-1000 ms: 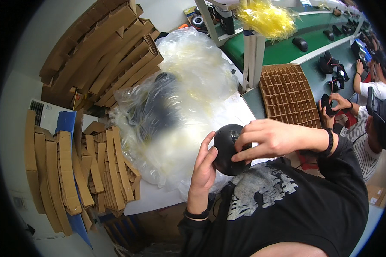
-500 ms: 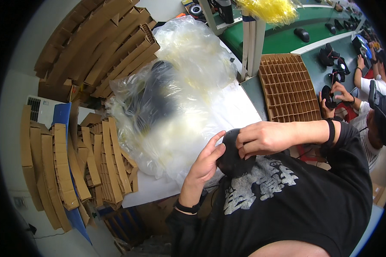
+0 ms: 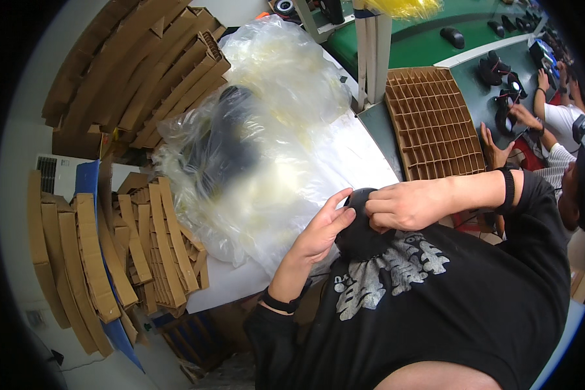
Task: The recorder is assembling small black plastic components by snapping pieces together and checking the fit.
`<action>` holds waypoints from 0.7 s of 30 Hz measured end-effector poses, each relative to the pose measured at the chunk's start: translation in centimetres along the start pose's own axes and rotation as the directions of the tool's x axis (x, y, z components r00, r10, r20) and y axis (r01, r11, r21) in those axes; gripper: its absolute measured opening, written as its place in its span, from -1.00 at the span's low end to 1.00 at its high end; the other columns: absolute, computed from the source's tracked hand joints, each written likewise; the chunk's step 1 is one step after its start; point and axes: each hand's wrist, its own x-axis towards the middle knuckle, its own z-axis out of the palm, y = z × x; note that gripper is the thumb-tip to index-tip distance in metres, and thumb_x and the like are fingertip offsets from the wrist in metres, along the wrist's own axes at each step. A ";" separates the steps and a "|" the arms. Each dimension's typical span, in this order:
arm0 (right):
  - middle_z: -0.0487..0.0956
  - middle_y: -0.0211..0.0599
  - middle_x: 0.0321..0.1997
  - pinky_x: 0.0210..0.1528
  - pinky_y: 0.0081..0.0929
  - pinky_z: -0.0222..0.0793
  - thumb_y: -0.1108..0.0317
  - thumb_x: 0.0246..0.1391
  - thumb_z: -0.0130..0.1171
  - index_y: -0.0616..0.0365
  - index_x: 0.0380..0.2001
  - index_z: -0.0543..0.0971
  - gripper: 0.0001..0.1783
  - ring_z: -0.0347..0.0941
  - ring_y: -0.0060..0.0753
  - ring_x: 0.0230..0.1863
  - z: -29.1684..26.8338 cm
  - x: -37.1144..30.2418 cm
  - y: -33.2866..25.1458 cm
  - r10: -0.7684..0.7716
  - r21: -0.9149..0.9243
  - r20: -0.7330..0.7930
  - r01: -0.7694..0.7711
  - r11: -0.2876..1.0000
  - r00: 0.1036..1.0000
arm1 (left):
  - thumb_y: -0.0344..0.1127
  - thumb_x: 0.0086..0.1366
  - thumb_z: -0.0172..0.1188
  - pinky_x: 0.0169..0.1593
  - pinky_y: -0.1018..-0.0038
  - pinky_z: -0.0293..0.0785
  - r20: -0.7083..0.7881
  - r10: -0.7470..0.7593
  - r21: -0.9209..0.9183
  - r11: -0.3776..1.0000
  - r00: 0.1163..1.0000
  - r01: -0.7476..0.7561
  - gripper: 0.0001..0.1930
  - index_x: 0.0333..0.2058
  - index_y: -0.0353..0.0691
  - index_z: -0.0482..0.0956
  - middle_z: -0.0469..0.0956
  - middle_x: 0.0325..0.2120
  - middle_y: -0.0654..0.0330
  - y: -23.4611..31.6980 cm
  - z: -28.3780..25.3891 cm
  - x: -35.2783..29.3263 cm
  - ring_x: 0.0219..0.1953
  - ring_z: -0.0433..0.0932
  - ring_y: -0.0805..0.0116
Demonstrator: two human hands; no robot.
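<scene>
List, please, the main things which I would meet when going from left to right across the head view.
Upright cardboard pieces, clear plastic sheeting, the person's left hand, black rounded object, right hand, a co-worker's hand.

Concealed and indistinct parts of your workspace.
Your bare right hand (image 3: 409, 204) covers part of the black rounded object (image 3: 357, 239), whose lower edge merges with your black printed shirt (image 3: 461, 305). A dark patch (image 3: 231, 146) within the crumpled clear plastic sheeting (image 3: 286, 78) is too blurred to identify; the upper edge crops the glossy yellow plastic bundle (image 3: 409, 7).
</scene>
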 end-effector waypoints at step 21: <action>0.43 -0.40 -0.32 -0.35 -0.54 0.27 0.30 -0.18 0.11 0.13 -0.45 0.53 -0.81 0.37 -0.44 -0.29 2.2 -0.8 -1.1 0.085 -0.267 -0.289 -0.165 0.949 0.954 | -0.28 0.34 0.03 0.10 0.46 0.29 0.011 0.002 -0.071 0.997 1.000 -0.001 -0.41 0.24 -0.29 0.01 0.38 -0.02 0.10 0.2 -1.2 0.6 0.00 0.36 0.41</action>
